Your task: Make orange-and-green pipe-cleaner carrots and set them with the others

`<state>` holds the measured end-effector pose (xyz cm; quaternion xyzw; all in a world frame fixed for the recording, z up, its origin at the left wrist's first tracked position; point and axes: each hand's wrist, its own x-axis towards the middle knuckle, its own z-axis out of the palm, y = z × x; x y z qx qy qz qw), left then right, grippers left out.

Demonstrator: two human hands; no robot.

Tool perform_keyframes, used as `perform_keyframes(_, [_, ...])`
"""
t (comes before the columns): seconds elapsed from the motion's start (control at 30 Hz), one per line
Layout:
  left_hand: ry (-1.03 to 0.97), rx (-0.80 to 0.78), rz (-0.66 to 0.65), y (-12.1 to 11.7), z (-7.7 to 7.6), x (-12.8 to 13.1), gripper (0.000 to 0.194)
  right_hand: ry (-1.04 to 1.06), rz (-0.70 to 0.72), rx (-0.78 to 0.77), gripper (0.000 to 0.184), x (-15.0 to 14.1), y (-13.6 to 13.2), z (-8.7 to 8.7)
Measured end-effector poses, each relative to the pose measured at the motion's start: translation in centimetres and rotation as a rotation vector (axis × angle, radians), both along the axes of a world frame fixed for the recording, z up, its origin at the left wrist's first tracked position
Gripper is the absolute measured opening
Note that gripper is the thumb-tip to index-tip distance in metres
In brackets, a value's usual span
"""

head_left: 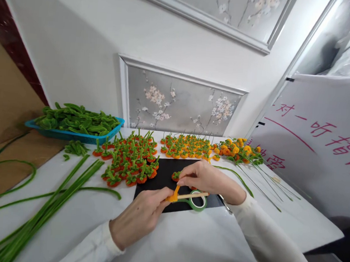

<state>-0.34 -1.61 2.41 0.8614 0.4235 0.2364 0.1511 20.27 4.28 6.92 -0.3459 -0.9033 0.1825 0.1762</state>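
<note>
My left hand (144,207) is closed around one end of a thin wooden stick (192,195), which points to the right. An orange pipe cleaner (174,194) is coiled on the stick beside my left fingertips. Its loose end rises into my right hand (209,178), pinched between thumb and fingers. Both hands are above a black mat (167,172). Just under the stick lies a roll of green tape (198,202). Partly hidden behind my right hand are red-orange and green pipe-cleaner pieces (176,175) on the mat.
Many red-orange pieces with green stems (130,159) stand left of the mat, yellow-orange ones (188,146) behind it. A blue tray (68,135) holds green pieces. Long green pipe cleaners (48,205) lie at left. Finished-looking orange flowers (237,149) with wires lie at back right.
</note>
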Motion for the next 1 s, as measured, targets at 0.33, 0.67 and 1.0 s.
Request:
perform_keyframes(0.33, [-0.245, -0.024, 0.171, 0.5, -0.8, -0.4, 0.033, -0.112, -0.058, 0.254, 0.026, -0.6, -3.2, -2.0])
perform_keyframes(0.67, [-0.075, -0.039, 0.033, 0.6, -0.1, -0.5, 0.026, -0.034, -0.063, 0.734, 0.022, -1.2, -3.8, -3.1])
perform_keyframes(1.0, [0.112, 0.049, -0.087, 0.6, -1.6, -0.6, 0.034, 0.068, -0.137, 0.409, 0.027, -1.3, -2.3, -4.6])
